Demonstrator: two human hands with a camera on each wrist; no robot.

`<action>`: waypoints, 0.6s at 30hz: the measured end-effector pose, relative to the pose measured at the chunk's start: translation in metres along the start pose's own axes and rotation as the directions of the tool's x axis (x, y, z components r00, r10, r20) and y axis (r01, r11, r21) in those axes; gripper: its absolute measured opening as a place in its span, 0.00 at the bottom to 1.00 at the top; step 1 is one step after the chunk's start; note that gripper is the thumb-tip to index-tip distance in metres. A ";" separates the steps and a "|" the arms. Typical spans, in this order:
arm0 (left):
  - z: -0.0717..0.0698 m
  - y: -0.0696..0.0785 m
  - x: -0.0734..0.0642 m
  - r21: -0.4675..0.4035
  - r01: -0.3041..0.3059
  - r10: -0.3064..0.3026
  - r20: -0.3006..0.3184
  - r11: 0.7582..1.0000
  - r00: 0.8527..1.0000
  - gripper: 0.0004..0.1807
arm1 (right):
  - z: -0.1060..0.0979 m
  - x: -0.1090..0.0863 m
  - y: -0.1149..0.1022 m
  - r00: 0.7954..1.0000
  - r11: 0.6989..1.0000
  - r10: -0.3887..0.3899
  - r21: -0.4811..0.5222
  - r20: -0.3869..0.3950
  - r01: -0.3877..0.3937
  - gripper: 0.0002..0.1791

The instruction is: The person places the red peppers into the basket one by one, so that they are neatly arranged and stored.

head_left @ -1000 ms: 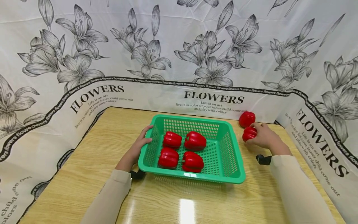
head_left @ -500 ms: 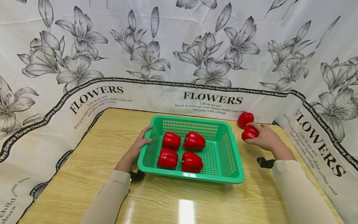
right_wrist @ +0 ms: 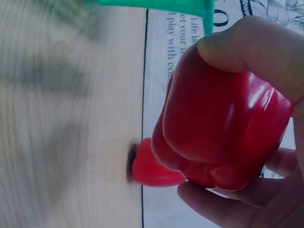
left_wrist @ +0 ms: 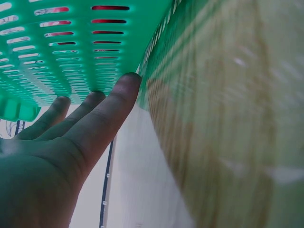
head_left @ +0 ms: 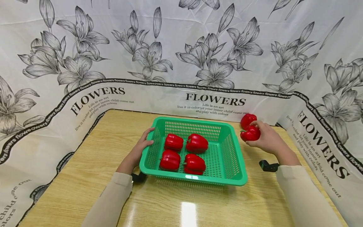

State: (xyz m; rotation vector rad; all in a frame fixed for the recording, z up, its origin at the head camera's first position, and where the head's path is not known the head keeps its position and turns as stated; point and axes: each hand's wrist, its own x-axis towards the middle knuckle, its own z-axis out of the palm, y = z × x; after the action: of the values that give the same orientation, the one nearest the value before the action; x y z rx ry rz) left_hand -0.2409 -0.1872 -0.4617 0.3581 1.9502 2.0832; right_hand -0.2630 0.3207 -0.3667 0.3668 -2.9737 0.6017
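The left hand lies with straight fingers against the left wall of the green basket, while the right hand curls its fingers round a red pepper, lifted off the surface at the right of the head frame, just beyond the basket's right rim. The wooden desk fills the lower half of the frame, ringed by a white flower-printed cloth. The basket sits at its centre and holds four red peppers in two rows. Another red pepper rests on the desk at the far right edge, just behind the held one; whether the two touch cannot be told.
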 end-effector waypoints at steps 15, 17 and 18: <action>0.001 0.000 0.001 0.002 -0.002 0.002 0.001 1.000 1.000 0.32 | -0.015 -0.011 -0.026 1.000 0.997 0.004 0.077 0.021 -0.006 0.44; 0.000 0.000 0.001 0.002 0.002 -0.002 -0.003 1.000 1.000 0.32 | -0.016 -0.011 -0.028 1.000 0.997 -0.002 0.074 0.029 0.000 0.44; 0.000 0.000 0.001 0.003 0.004 -0.004 -0.006 1.000 1.000 0.32 | -0.016 -0.012 -0.029 1.000 0.997 -0.011 0.072 0.027 0.009 0.44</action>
State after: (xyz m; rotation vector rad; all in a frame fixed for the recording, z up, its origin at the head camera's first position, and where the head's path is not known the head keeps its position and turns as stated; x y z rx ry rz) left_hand -0.2423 -0.1866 -0.4620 0.3491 1.9558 2.0810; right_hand -0.2441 0.3041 -0.3425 0.3980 -2.9803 0.7093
